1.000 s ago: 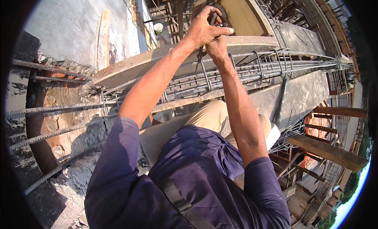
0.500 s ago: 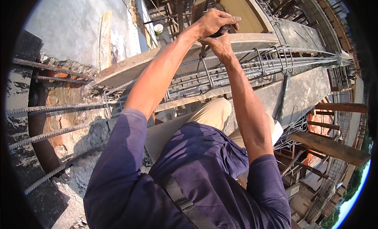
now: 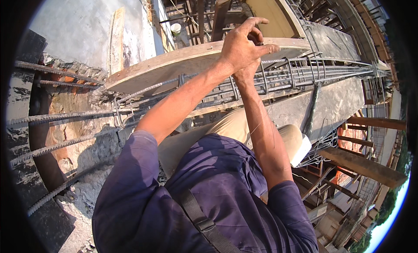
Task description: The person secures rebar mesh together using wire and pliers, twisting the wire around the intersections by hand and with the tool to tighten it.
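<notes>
My left hand [image 3: 244, 43] is raised over the upright formwork board, its thumb and index finger stretched apart and the other fingers curled. I see nothing gripped between its thumb and index finger. Directly behind and below it is my right hand [image 3: 248, 72]; the left hand covers its fingers, so what it holds is hidden. Thin wires [image 3: 273, 118] dangle beside my right forearm. Under both hands runs a long cage of ribbed steel bars [image 3: 300, 74] with square stirrups [image 3: 264, 79], lying alongside the formwork board [image 3: 174, 63].
Thick bars [image 3: 56, 118] stick out over broken concrete and brick on the left. A concrete-grey plank [image 3: 335, 100] lies right of my knees. Timber beams [image 3: 365, 166] and bundled stirrups [image 3: 324, 144] sit lower right. A white bucket [image 3: 176, 28] stands far below, beyond the board.
My left hand has come down and right, and now covers my right hand's fingers. My right hand has lowered; the dark object between the hands is no longer visible. Thin wires now show by the right forearm.
</notes>
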{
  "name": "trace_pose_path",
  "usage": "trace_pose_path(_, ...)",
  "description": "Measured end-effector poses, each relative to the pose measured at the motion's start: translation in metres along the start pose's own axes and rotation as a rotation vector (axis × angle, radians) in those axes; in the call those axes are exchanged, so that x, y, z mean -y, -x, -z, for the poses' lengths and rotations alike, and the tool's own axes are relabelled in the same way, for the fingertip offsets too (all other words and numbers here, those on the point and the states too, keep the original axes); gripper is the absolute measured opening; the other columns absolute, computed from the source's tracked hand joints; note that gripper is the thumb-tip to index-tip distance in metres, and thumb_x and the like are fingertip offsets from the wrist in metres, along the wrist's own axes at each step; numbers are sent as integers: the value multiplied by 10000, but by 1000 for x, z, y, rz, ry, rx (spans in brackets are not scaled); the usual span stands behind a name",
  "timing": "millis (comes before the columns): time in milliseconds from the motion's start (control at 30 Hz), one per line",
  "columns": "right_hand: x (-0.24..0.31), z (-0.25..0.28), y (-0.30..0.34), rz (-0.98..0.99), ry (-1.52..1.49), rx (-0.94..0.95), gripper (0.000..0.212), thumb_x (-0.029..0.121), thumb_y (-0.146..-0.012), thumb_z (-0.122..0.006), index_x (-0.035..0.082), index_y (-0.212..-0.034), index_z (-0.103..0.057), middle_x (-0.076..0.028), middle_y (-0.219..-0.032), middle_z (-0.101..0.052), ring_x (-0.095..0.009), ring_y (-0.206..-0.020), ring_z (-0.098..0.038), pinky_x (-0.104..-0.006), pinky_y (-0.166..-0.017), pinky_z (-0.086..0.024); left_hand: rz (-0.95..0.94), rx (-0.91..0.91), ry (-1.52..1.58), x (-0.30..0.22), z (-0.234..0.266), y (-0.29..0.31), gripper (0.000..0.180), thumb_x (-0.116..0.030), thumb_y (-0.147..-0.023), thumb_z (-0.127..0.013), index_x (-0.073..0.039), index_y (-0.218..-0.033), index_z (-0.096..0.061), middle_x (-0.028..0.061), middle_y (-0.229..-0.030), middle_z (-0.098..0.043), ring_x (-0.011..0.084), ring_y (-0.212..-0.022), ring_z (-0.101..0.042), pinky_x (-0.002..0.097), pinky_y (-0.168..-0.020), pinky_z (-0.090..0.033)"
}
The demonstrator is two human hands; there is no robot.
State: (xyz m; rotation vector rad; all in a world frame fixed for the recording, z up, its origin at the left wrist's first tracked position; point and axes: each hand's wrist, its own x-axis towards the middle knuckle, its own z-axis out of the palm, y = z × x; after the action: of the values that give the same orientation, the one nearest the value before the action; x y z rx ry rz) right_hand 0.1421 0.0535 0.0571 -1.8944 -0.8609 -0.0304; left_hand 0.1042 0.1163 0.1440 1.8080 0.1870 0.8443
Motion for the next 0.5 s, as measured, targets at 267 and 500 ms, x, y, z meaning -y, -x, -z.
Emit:
trace_pose_path(267,-9,28,-58,59,129,416,465,259,-902,-711,-16,-1253,-579,-166,-1138,-659,-249,-1027,-654,-371,-871,-526,-51,31,-196,15,12,-31,707,-83,-723,-698,-252,-1392,-545,-38,-704,-388,96,-606,-442,287,-604,-483)
trace_pose_path(500,-7,11,-68,-193,-728,398,432,378,-929,-708,25,-1166,-631,-13,-1023,-635,-114,-875,-586,-272,-746,-503,-279,-89,-422,31,32,-42,638,-154,-724,-734,-173,-1340,-569,110,-1056,-615,243,-1047,-600,423,-959,-482)
